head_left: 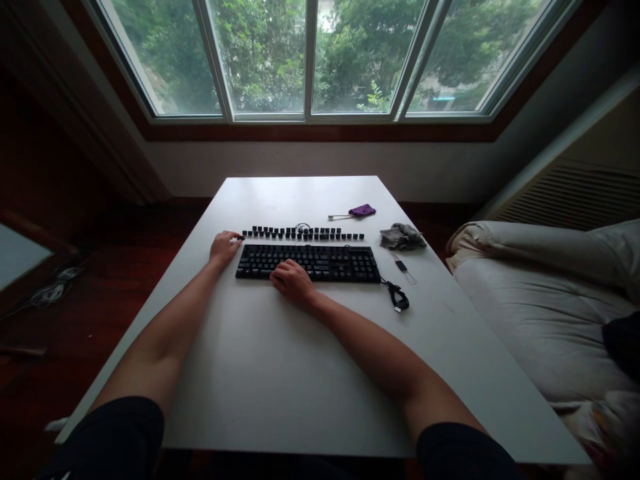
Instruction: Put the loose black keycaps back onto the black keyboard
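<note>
A black keyboard (345, 265) lies on the white table in front of me. Behind it, loose black keycaps (320, 233) stand in rows. My left hand (226, 248) is at the left end of these rows, its thumb and fingers pinched on a small black keycap (241, 238). Over the lower left-middle part of the keyboard rests my right hand (293, 281), fingers curled together near the bottom row of keys. Whatever those fingertips hold, if anything, is hidden.
Right of the keyboard are its coiled cable (397, 297), a wire keycap puller (401, 266) and a grey crumpled cloth (401, 237). A purple cloth (362, 211) with a thin stick lies farther back. A sofa (530, 313) flanks the white table (280, 373).
</note>
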{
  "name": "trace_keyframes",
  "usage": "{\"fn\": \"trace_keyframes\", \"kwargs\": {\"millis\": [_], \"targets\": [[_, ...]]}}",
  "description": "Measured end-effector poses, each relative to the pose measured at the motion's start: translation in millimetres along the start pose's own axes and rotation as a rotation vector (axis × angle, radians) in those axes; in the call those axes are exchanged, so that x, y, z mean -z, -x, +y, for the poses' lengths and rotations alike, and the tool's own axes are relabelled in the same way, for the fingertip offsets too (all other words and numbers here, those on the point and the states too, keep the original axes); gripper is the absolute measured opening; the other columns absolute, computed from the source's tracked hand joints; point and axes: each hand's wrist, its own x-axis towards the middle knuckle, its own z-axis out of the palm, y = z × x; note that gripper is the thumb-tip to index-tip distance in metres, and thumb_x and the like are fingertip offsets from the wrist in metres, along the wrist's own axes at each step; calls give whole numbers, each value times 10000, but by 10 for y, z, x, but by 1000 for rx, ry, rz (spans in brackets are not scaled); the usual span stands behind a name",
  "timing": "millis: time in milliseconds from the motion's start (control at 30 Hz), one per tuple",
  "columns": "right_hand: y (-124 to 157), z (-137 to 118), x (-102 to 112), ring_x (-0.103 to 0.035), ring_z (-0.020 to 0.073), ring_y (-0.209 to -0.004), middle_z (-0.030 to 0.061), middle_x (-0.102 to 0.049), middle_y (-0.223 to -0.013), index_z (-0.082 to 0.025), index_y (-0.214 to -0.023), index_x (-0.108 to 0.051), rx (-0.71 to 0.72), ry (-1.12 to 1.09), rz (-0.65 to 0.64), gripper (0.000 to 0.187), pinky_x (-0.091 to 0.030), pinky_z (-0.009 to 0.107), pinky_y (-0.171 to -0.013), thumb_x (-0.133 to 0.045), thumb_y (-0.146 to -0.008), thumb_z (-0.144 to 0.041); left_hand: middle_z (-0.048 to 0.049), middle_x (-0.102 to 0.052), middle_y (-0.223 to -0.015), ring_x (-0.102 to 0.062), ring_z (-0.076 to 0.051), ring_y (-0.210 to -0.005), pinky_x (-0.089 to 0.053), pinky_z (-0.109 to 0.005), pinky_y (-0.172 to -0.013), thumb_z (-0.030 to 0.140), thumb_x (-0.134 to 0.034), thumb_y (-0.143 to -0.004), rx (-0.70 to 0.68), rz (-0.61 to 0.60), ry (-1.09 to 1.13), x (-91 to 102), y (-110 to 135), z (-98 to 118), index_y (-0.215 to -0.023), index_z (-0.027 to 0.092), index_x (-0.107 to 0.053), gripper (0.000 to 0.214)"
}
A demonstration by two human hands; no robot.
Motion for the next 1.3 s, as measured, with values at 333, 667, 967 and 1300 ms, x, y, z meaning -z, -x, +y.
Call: {"fn": "trace_keyframes", "kwargs": {"millis": [333, 667, 967, 1300], "targets": [[-8, -6, -9, -552, 199, -901, 58, -684, -896, -220, -869, -731, -8, -1, -14, 179, -460, 337, -876, -592, -977, -252, -79, -772, -1003, -687, -223, -882, -521, -325, -827, 521, -654, -811, 145, -177, 446, 189, 332, 95, -1107, 205, -753, 445], [2, -17, 3, -549, 197, -899, 55, -691, -906, -220, -878, -732, -12, -1, -22, 163, -458, 338, -868, -600, -970, -247, -91, -778, -949, -675, -243, -838, -504, -336, -773, 548, -769, -690, 230, -313, 557, 313, 336, 212, -959, 181, -799, 455], [-4, -34, 10, -554, 197, -909, 55, -684, -898, -219, -874, -730, -11, 11, -17, 166, -457, 337, -873, -600, -973, -248, -77, -771, -971, -677, -245, -859, -511, -340, -774, 579, -706, -747, 75, -318, 363, 324, 357, 220, -1001, 232, -792, 439], [-2, -32, 7, -542, 200, -897, 58, -686, -907, -217, -875, -734, -8, 4, -18, 181, -459, 345, -875, -591, -978, -258, -61, -732, -1020, -658, -206, -809, -510, -323, -753, 484, -662, -799, -75, -311, 244, 371, 351, 248, -980, 257, -771, 310]]}}
